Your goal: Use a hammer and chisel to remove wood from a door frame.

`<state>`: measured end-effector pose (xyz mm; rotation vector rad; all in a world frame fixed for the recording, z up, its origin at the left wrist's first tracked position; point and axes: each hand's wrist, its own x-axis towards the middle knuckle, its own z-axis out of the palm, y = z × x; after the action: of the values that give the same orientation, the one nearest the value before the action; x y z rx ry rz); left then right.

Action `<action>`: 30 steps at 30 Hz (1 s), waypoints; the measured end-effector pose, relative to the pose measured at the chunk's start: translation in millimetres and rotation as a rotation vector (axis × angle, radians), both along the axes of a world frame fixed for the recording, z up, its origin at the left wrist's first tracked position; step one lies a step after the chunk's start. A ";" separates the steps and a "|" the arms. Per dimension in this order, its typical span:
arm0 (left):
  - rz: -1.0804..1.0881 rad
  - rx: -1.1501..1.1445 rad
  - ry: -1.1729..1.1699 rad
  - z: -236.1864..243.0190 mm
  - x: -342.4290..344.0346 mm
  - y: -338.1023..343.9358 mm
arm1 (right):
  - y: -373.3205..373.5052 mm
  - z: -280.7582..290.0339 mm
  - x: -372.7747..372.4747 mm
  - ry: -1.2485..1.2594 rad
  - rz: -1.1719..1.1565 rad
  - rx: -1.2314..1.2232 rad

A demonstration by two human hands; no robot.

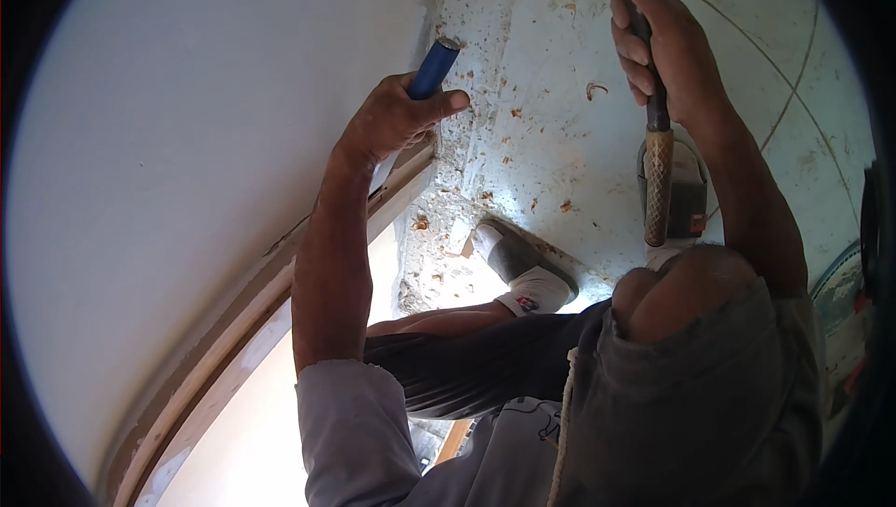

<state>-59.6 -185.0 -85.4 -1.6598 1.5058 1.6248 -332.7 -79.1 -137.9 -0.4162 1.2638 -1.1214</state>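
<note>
At the wall's edge, my left hand (397,119) is closed around the blue handle (435,68) of a chisel, whose metal-capped end points up and away. A bit of its grey blade (382,174) shows below the hand, against the wooden frame (403,184); the tip is hidden. My right hand (677,49) is raised at the upper right, its fingers wrapped round a dark-shafted tool (657,107). That tool ends toward me in a tan, cross-patterned grip (659,185). Its far end lies outside the view.
A pale wall (215,105) rises on the left, with the wooden frame along its edge. Wood shavings (566,206) and grit dot the light floor (551,124). My shoes (523,260) stand nearby. A thin cord (793,87) crosses the floor at right, near a round object (835,274).
</note>
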 end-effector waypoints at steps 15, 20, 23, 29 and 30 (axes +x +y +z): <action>0.015 0.001 -0.030 -11.0 13.2 5.6 | 8.5 0.2 28.4 0.124 0.572 0.014; 0.037 0.028 0.013 -1.3 12.3 0.3 | 3.4 11.2 10.9 0.033 0.175 0.013; 0.031 -0.005 0.021 -3.7 6.4 5.3 | 5.3 3.2 9.0 -0.019 0.002 0.009; 0.018 -0.040 -0.015 0.3 12.9 7.3 | 20.2 -0.6 29.5 0.032 0.441 0.003; 0.017 -0.046 -0.002 0.8 12.2 7.7 | 19.6 -0.8 23.8 0.015 0.372 0.024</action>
<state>-47.4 -177.2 -84.6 -1.7025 1.5434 1.6075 -308.9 -59.5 -138.7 -0.6145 1.1536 -0.7875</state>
